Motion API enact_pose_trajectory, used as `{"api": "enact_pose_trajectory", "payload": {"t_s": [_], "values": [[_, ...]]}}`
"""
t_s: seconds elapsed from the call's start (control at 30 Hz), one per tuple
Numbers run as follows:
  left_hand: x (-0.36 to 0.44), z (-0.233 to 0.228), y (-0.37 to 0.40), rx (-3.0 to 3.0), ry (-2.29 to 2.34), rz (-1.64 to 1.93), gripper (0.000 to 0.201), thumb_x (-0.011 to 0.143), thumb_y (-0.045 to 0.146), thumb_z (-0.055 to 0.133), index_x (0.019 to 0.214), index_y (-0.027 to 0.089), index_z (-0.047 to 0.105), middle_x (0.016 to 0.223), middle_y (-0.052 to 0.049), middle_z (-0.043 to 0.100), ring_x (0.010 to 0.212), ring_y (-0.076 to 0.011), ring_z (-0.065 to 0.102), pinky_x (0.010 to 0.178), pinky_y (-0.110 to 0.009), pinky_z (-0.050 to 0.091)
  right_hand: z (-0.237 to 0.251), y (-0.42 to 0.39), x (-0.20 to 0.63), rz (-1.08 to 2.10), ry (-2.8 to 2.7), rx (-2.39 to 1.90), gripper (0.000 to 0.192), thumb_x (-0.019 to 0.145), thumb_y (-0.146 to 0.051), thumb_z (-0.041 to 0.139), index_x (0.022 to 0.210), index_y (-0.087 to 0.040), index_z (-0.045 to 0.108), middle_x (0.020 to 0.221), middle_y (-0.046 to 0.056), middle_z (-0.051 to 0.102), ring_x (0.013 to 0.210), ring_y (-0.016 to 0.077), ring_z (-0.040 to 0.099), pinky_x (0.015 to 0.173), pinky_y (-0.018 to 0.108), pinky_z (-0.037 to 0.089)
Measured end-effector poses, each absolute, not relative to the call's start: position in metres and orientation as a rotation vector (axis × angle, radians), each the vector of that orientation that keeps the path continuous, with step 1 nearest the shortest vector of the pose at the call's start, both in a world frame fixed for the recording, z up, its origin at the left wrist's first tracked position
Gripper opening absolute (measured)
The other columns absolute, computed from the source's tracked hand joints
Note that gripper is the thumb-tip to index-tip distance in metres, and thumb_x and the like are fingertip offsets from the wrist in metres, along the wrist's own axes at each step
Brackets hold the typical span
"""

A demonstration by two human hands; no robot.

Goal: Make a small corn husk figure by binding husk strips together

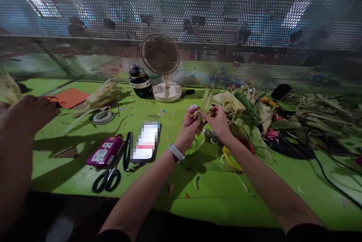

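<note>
Near the middle of the green table, my two hands meet on a pale green corn husk. My left hand, with a light watch band at the wrist, is closed around the husk's lower part. From the other side my right hand pinches the same husk, fingertips close to the left ones. Whether something small sits between the fingertips is too fine to make out. Just right of my hands lies a heap of dry corn husks with a bundle of green strands on it.
A phone, a purple case, black-handled scissors and a tape roll lie left. A fan and dark bottle stand behind. Another person's hand is at far left. A black cable runs right.
</note>
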State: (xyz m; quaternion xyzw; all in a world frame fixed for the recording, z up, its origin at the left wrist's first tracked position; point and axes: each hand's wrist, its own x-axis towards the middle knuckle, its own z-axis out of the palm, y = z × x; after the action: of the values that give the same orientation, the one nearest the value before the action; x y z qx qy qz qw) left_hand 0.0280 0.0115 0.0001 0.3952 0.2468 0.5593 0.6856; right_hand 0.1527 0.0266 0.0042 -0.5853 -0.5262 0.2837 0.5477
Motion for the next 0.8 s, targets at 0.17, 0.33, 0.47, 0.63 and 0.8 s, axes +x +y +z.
{"api": "enact_pose_trajectory", "payload": {"t_s": [0.17, 0.33, 0.47, 0.63, 0.8], "values": [[0.024, 0.006, 0.011, 0.943, 0.548, 1.171, 0.043, 0.063, 0.008, 0.062, 0.101, 0.022, 0.047, 0.086, 0.002, 0.067, 0.080, -0.0144, 0.065, 0.077, -0.032, 0.051, 0.017, 0.030, 0.162, 1.219, -1.193, -1.104, 0.044, 0.059, -0.055, 0.072, 0.079, -0.017, 0.061, 0.072, 0.002, 0.065, 0.063, 0.0158, 0.058, 0.057, 0.028, 0.046], [0.019, 0.006, 0.015, 0.984, 0.711, 1.005, 0.028, 0.069, 0.020, 0.057, 0.091, 0.021, 0.041, 0.079, 0.001, 0.067, 0.064, -0.0151, 0.067, 0.054, -0.023, 0.047, 0.025, 0.027, 0.164, 1.107, -1.158, -1.156, 0.041, 0.056, -0.052, 0.076, 0.070, -0.015, 0.066, 0.065, 0.002, 0.065, 0.057, 0.0133, 0.055, 0.056, 0.027, 0.044], [0.015, 0.007, 0.017, 1.035, 0.736, 0.885, 0.028, 0.077, 0.038, 0.057, 0.096, 0.020, 0.046, 0.073, -0.001, 0.067, 0.053, -0.0133, 0.063, 0.041, -0.019, 0.039, 0.026, 0.023, 0.158, 1.078, -1.190, -1.134, 0.037, 0.057, -0.050, 0.076, 0.068, -0.016, 0.067, 0.062, 0.001, 0.065, 0.055, 0.0135, 0.055, 0.054, 0.026, 0.043], [0.008, 0.009, 0.016, 0.994, 0.591, 0.707, 0.032, 0.076, 0.041, 0.065, 0.093, 0.017, 0.052, 0.073, -0.003, 0.065, 0.054, -0.0116, 0.061, 0.037, -0.016, 0.035, 0.025, 0.021, 0.156, 1.136, -1.251, -1.081, 0.037, 0.059, -0.051, 0.074, 0.069, -0.016, 0.068, 0.064, 0.002, 0.067, 0.059, 0.0160, 0.059, 0.056, 0.028, 0.046], [0.008, 0.007, 0.019, 0.872, 0.526, 0.729, 0.028, 0.077, 0.039, 0.065, 0.079, 0.018, 0.047, 0.059, 0.005, 0.052, 0.041, -0.0032, 0.042, 0.035, -0.011, 0.024, 0.022, 0.027, 0.163, 1.098, -1.361, -1.094, 0.039, 0.059, -0.052, 0.074, 0.073, -0.016, 0.067, 0.071, 0.003, 0.069, 0.069, 0.0168, 0.062, 0.067, 0.029, 0.048]]}}
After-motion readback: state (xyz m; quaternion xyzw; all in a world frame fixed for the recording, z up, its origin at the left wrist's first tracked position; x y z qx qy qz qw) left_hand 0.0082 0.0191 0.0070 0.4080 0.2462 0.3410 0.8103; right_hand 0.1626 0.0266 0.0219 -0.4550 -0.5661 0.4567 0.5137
